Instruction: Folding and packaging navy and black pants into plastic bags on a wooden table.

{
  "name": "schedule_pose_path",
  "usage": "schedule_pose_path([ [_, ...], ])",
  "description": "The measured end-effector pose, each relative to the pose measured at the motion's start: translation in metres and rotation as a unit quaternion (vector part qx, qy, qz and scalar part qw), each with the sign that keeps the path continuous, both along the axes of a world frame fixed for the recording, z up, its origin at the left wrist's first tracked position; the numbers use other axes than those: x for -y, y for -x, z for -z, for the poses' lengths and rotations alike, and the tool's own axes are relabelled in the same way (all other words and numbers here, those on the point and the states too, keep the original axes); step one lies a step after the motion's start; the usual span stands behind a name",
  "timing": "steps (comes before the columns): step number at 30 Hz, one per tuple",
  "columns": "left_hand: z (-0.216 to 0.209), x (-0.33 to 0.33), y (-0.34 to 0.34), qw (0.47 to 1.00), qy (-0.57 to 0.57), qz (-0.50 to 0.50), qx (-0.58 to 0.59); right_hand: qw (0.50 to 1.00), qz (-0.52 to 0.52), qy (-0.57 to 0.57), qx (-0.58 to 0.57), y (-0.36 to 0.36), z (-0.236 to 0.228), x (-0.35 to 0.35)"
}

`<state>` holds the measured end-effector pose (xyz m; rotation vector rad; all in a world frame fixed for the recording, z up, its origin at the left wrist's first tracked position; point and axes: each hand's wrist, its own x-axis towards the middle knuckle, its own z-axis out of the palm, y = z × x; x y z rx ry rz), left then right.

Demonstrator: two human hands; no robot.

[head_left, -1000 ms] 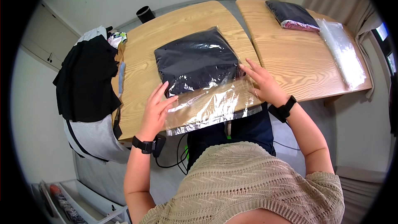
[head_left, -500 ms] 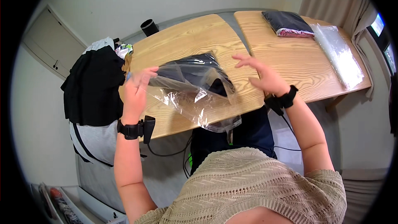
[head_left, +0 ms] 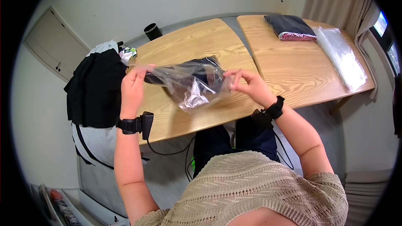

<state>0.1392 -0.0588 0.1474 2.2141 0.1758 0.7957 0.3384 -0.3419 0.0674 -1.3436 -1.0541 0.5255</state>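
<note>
A clear plastic bag [head_left: 173,87] stretches between my two hands above the near table. My left hand [head_left: 133,86] is closed on its left edge. On the other side, my right hand [head_left: 250,86] pinches the right edge between thumb and fingers. A dark folded garment [head_left: 201,68] lies on the table and shows through the film, its upper part visible beyond it. The bag's loose lower edge hangs crumpled and shiny toward me. Whether the garment is wholly inside the bag I cannot tell.
Black clothing [head_left: 94,88] is heaped left of the wooden table [head_left: 188,31]. On the second table [head_left: 284,65], at the right, lie a dark packed garment [head_left: 291,26] and a stack of clear bags [head_left: 341,58]. A black bin [head_left: 153,31] stands behind. Cables [head_left: 176,154] hang below the wrist devices.
My right hand has moved left and closed on the bag's right edge; it was open and apart before. The bag's near edge has lifted and drawn away from the table's front edge.
</note>
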Motion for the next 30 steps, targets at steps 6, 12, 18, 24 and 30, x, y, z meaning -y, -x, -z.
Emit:
schedule_pose_path([
  [6,-0.039,-0.003,0.006,0.989,0.125,0.01,0.08,0.966,0.001,-0.205,-0.155,-0.036,-0.053,-0.005],
  [12,-0.07,0.004,0.019,0.985,0.157,0.051,0.055,0.982,0.009,-0.152,-0.111,-0.026,-0.126,0.015],
  [18,-0.064,-0.005,-0.002,0.983,0.183,0.002,0.0,0.986,0.106,-0.067,-0.113,-0.038,-0.126,-0.009],
  [24,-0.08,-0.014,-0.023,0.977,0.182,0.058,0.096,0.971,0.079,-0.225,0.001,-0.059,-0.14,-0.026],
  [30,0.005,0.016,-0.002,0.986,0.153,0.061,0.035,0.961,0.193,-0.146,0.13,-0.05,-0.056,0.008],
])
